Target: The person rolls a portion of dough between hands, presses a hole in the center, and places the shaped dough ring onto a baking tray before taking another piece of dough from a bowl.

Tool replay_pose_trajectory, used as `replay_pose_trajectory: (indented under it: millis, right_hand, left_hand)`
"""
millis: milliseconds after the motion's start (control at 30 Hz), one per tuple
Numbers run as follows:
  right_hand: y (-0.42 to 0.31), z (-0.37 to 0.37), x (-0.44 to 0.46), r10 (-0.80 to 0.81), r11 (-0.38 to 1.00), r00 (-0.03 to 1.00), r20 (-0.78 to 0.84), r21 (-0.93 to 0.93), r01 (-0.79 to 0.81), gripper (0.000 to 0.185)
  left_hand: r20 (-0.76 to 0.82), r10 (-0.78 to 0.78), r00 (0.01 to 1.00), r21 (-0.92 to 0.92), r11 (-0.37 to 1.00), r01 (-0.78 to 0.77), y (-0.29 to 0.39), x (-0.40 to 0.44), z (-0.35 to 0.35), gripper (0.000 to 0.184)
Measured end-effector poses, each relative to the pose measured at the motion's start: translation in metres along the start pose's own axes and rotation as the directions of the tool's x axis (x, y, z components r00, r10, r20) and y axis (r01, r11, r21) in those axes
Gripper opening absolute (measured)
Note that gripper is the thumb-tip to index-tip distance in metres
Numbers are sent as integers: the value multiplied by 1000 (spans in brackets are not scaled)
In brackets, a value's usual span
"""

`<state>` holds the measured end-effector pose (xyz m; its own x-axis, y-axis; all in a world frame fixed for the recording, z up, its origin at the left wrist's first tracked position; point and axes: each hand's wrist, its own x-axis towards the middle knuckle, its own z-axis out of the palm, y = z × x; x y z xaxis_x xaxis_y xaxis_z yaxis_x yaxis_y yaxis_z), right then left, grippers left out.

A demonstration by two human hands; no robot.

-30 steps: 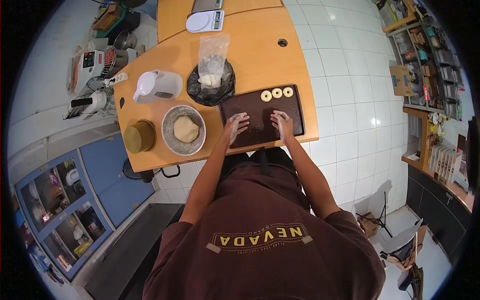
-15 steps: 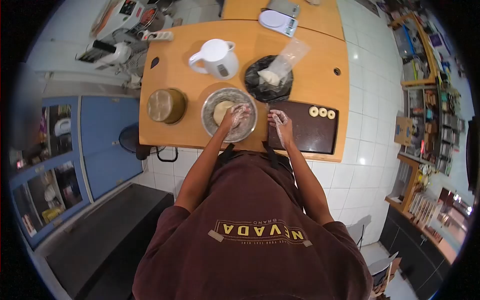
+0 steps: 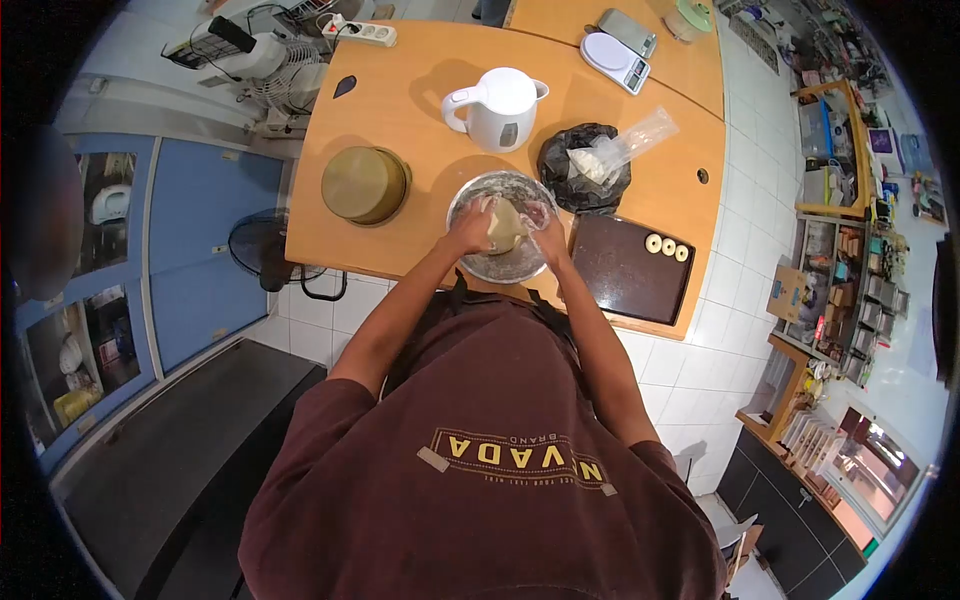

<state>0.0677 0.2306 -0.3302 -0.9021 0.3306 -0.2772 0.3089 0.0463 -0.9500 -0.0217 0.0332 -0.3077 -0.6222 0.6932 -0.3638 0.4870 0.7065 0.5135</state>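
A pale lump of dough (image 3: 507, 228) sits in the metal mixing bowl (image 3: 470, 262), whose wall is dusted with flour. My left hand (image 3: 473, 228) curls around the lump's left side. On the opposite side, my flour-covered right hand (image 3: 543, 230) closes on the dough, fingers bent. Right of the bowl lies a dark baking tray (image 3: 625, 275) bearing three small dough rings (image 3: 668, 247) near its far right corner.
Behind the bowl stands a white electric kettle (image 3: 502, 112). A brass-coloured pot (image 3: 362, 187) is on the left. A black plastic bag (image 3: 560, 165) holds a clear bag of white powder (image 3: 600, 160). Farther back are a kitchen scale (image 3: 612, 62) and a power strip (image 3: 365, 33).
My right hand has moved left from over the tray into the bowl and taken hold of the dough. My left hand now grips it too. The view has shifted.
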Motion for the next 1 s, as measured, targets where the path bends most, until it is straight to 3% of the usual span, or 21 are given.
replay_pose_trajectory:
  millis: [67,200,267,367,467,567,667,933,1000]
  right_hand:
    - [3,3,5,60,984,997,58,-170,-49,52]
    - [28,14,15,114,917,989,95,-393,-68,62]
    - [38,20,22,182,907,980,85,-400,-134,70]
    - [25,26,18,161,897,983,90,-430,-107,75]
    - [29,32,21,144,858,987,72,-505,-89,80]
    - [45,34,35,227,837,969,96,-527,-144,83]
    - [32,36,37,306,785,947,94,-588,-196,83]
    - [3,43,26,254,772,961,109,-621,-133,85]
    - [2,45,23,226,764,968,107,-636,-108,77]
  left_hand:
    - [96,-18,995,75,997,11,12,0,-6,111]
    - [-26,36,999,229,973,-29,4,10,25,109]
    - [-140,81,987,222,974,-48,-9,11,43,108]
    - [-89,88,992,180,981,-71,-3,5,26,106]
    - [-201,149,968,206,973,-107,-13,2,41,109]
    - [-107,73,992,203,978,-50,-1,-1,25,117]
    - [-117,37,992,192,981,-14,2,-2,22,121]
    - [-228,43,973,115,993,-17,0,-8,28,100]
    - [-252,33,967,94,996,-9,1,-8,29,94]
